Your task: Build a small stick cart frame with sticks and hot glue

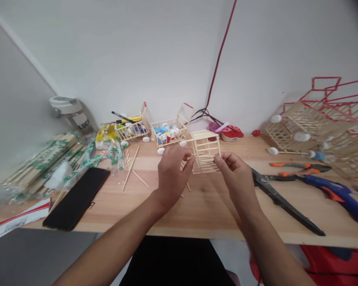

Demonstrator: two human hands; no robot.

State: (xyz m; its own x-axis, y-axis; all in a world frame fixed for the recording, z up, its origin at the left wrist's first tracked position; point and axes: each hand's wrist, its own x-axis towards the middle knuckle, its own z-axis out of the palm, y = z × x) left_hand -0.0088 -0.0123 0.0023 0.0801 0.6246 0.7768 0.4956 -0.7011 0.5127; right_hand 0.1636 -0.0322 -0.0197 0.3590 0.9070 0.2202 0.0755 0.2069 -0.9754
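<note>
Centrally over the wooden bench [203,222], a slatted stick frame [207,159] sits beside the cap-filled cart [168,137].
Right hand [237,176] pinches its right edge, thumb against fingers; left hand [173,174] curls at its left edge, whether gripping cannot be told. Loose sticks [131,168] lie farther left.

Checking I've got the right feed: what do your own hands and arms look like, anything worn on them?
The left hand and right hand are ungloved. Both forearms are bare, with no sleeves, watch or bracelet visible.
</note>
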